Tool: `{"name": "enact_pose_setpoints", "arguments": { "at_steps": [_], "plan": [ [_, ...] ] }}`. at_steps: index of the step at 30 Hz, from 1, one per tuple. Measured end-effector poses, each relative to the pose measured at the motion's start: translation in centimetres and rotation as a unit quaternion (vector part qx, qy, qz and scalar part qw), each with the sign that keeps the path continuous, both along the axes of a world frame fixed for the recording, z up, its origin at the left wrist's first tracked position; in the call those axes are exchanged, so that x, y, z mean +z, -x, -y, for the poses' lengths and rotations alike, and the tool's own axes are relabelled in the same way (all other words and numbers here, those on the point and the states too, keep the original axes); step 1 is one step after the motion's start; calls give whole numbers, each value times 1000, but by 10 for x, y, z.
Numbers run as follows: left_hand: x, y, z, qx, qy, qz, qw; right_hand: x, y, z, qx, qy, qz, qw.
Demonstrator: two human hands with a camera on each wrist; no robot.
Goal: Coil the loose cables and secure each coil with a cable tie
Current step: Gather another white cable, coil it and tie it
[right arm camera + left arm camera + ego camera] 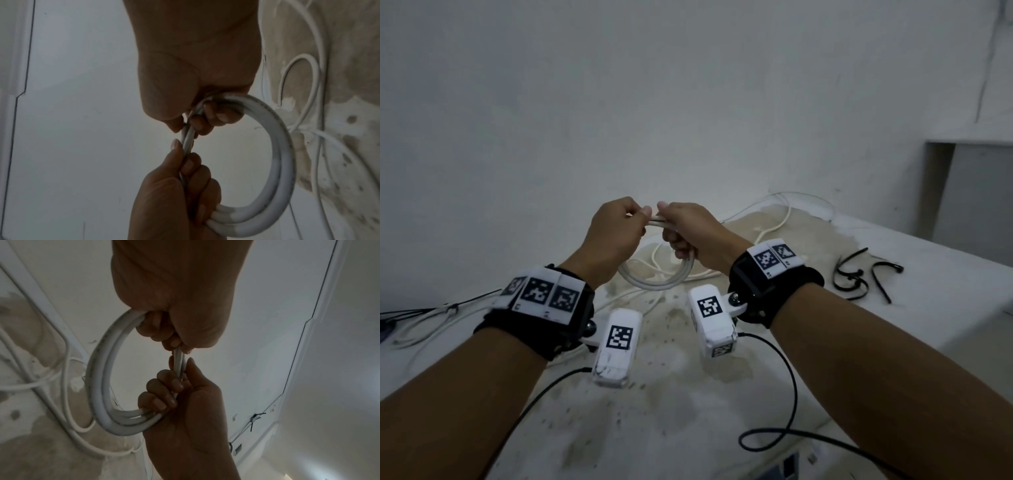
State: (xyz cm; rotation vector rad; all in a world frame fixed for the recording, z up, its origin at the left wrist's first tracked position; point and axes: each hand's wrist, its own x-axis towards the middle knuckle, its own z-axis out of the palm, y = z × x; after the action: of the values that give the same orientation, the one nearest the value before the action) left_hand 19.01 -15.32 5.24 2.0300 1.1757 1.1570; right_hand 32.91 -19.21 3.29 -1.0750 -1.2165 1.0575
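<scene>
both hands (pixel 616 236) grip white coil (pixel 654 281) above stained white table (pixel 722 377).

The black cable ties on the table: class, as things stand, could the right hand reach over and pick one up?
Probably not yet. The right hand grips the white coil together with the left hand. The black cable ties lie unobstructed to its right, so it must let go first.

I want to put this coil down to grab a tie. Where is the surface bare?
Bare: the white surface between the right hand and the black cable ties. Crowded: loose white cables beneath and beyond the white cable coil.
</scene>
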Motion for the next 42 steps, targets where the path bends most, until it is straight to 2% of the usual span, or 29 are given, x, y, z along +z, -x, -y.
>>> {"name": "enact_pose_setpoints", "arguments": {
  "at_steps": [3, 5, 6, 8, 11, 13, 15, 16, 18, 19, 20, 21, 24, 25, 27, 28, 31, 33, 35, 37, 38, 40, 41, 42],
  "plan": [
    [-4, -18, 8, -14, -3, -9, 1000, -2, -21, 12, -34, 20, 9, 999],
    [-5, -29, 14, -26, -4, -20, 999, -8, -38, 17, -88, 30, 125, 988],
    [-6, -33, 17, -33, -2, -20, 999, -12, -48, 19, -119, 35, 217, 968],
    [-6, -41, 24, -51, 7, -13, 999, -18, -72, 26, -185, 69, 376, 905],
    [-6, -48, 38, -75, 15, -5, 997, -26, -110, 50, -269, 123, 503, 812],
    [-6, -51, 45, -83, 14, -10, 996, -32, -134, 67, -299, 153, 540, 772],
    [-6, -52, 51, -90, 13, -15, 996, -39, -156, 84, -325, 183, 552, 746],
    [-6, -52, 53, -93, 13, -16, 995, -44, -166, 92, -334, 204, 538, 746],
    [-5, -50, 56, -98, 18, -11, 995, -54, -180, 107, -337, 242, 546, 728],
    [-4, -49, 57, -101, 23, -6, 995, -59, -186, 113, -340, 256, 563, 709],
    [-3, -48, 57, -104, 28, -1, 994, -62, -188, 119, -355, 269, 549, 707],
    [-3, -47, 58, -106, 31, 1, 994, -65, -189, 126, -373, 283, 550, 692],
    [-2, -46, 58, -109, 36, 6, 993, -66, -194, 136, -398, 301, 528, 687],
    [-2, -46, 58, -110, 39, 8, 993, -63, -195, 139, -390, 315, 522, 690],
    [-2, -46, 58, -110, 43, 11, 993, -65, -196, 144, -349, 323, 577, 665],
    [-3, -47, 58, -110, 44, 13, 993, -65, -197, 145, -333, 326, 585, 663],
    [-4, -48, 57, -112, 46, 14, 993, -69, -209, 141, -278, 331, 652, 624],
    [-6, -48, 56, -111, 47, 12, 993, -64, -210, 141, -284, 326, 624, 650],
    [-7, -48, 55, -111, 49, 12, 992, -64, -217, 138, -269, 302, 639, 654],
    [-8, -46, 53, -111, 50, 14, 992, -53, -211, 137, -215, 322, 669, 634],
    [-8, -46, 52, -111, 51, 15, 992, -54, -213, 137, -226, 328, 649, 649],
    [-8, -44, 51, -111, 54, 19, 992, -44, -209, 135, -316, 310, 526, 726],
    [-7, -44, 50, -111, 55, 21, 992, -36, -203, 135, -351, 279, 480, 754],
    [-7, -44, 50, -110, 56, 23, 992, -30, -201, 130, -384, 233, 455, 769]
  ]
}}
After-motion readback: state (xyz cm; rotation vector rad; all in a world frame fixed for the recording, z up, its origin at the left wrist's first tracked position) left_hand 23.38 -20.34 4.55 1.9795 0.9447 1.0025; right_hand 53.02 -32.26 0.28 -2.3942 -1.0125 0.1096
